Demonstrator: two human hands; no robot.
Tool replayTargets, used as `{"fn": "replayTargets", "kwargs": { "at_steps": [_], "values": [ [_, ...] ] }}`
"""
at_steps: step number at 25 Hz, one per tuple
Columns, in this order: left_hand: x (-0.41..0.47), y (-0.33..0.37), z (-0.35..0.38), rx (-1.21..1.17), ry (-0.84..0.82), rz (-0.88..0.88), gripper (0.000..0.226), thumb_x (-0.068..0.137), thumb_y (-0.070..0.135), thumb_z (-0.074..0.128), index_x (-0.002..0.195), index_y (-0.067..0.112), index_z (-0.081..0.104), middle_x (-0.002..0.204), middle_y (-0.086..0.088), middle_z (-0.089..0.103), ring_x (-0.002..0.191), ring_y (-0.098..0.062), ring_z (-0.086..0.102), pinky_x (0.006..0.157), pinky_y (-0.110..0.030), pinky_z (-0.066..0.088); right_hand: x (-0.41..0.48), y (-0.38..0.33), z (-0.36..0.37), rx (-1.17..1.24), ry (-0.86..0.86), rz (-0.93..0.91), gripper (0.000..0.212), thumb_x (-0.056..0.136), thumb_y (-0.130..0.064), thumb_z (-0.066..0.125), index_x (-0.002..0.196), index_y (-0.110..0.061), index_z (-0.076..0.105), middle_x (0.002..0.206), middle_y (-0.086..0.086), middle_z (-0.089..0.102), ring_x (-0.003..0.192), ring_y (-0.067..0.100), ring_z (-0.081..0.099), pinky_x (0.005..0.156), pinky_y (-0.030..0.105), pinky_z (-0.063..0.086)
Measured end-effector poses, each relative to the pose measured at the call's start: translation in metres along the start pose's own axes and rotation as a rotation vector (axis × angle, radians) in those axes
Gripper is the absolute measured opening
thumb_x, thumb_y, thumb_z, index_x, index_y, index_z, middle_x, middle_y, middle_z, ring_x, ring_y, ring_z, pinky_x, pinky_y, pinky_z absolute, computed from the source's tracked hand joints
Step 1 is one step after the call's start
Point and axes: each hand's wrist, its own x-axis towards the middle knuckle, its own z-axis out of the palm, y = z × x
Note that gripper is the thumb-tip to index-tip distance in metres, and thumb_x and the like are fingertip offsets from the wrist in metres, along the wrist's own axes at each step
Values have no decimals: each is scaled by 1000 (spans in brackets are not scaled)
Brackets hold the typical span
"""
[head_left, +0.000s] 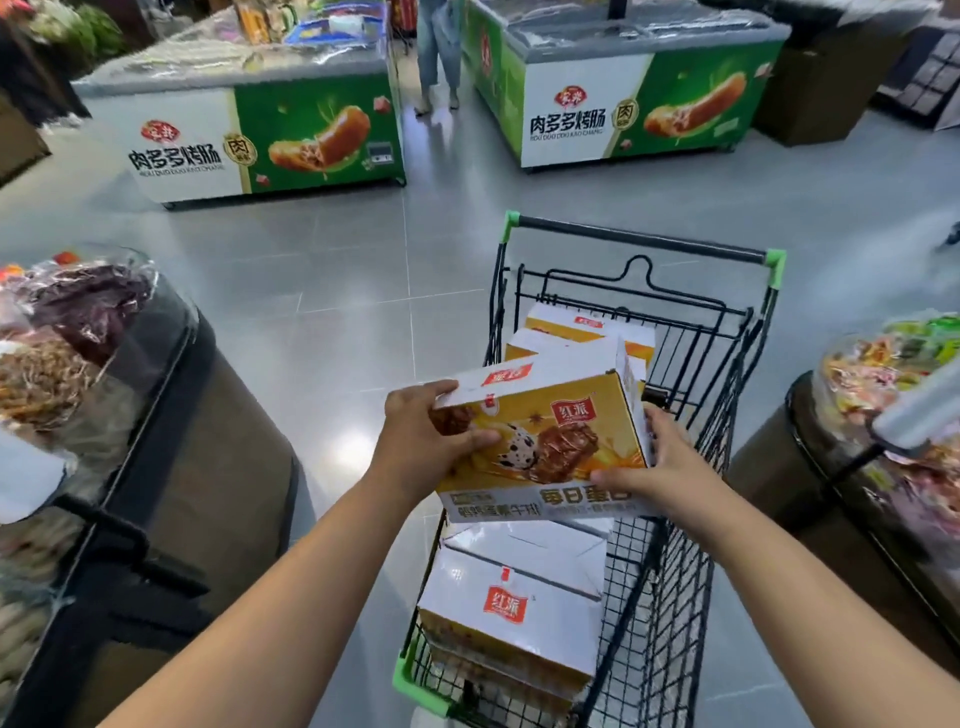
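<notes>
One box, in both grips at the centre of the frame. It is above the cart, clear of the load, tilted with its printed face toward me.

Left grip: clamped on the box's upper left corner, one digit over the top edge, another pressed on the printed face.

Right grip: wrapped round the lower right corner, digits spread up the side panel and along the front.

Both grips are closed on card and hold nothing else.

Progress, as I judge it: at least four like boxes lie in the cart. There is a near stack at lower centre and a far group behind the held box. This box is not yet set down and looks bound for the gap between the two lots. The right side of the cart has room, so more may follow; how many, I cannot tell.

Box, description: flat rectangular carton. White top with a small red logo. Yellow-gold front showing a speckled egg and brown meat pieces, with a red brand patch. White band of large lettering along the bottom. Corners square, no dents seen.
</notes>
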Motion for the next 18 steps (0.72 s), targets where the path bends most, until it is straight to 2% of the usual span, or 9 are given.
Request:
{"fn": "replayTargets", "kwargs": {
  "at_steps": [1,3,6,8,10,12,14,18],
  "values": [
    [6,3,1,17,-25,7,88,48,60,88,126,34,56,134,1,41,113,-14,52,95,-37,53,4,0,5,-35,29,-1,128,41,-57,87,148,-37,20,137,-3,42,123,21,50,105,48,42],
    [19,4,3,74,-79,27,83,54,47,90,127,35,53,138,1,31,119,-16,45,100,-37,49,12,-2,16,-50,90,-23,129,44,-55,88,147,-48,10,139,-3,46,124,22,50,106,50,41],
    [46,-4,4,141,-139,19,83,58,48,88,132,36,51,142,-2,28,127,-22,43,104,-40,45,26,-10,34,-146,194,-29,128,58,-33,91,148,-47,0,142,-3,44,124,20,50,103,46,45],
    [61,-12,5,192,-170,24,82,61,49,86,133,36,49,140,-4,32,126,-24,45,104,-40,45,34,-12,44,-195,273,4,121,59,-27,91,147,-43,9,144,0,40,122,20,50,100,42,47],
    [73,-18,7,213,-188,44,77,63,50,85,131,38,50,137,-3,34,121,-25,49,100,-41,48,38,-12,52,-230,314,53,108,60,-25,91,142,-40,22,134,2,49,108,19,55,92,38,51],
    [82,-22,10,205,-208,56,71,64,52,84,126,41,51,133,-2,34,116,-25,52,96,-42,51,39,-12,56,-247,348,102,99,62,-22,90,139,-35,29,121,2,53,96,17,53,85,33,51],
    [91,-26,15,203,-237,62,67,66,51,83,124,40,52,130,-1,34,112,-23,53,94,-41,52,44,-10,59,-259,382,142,94,64,-20,89,140,-31,33,116,0,50,95,14,48,83,30,47],
    [100,-29,30,273,-303,105,53,80,39,76,127,35,52,126,1,33,101,-18,54,88,-30,54,53,0,61,-333,423,206,81,70,-15,84,138,-21,40,124,5,55,99,15,48,86,34,47]
  ]
}}
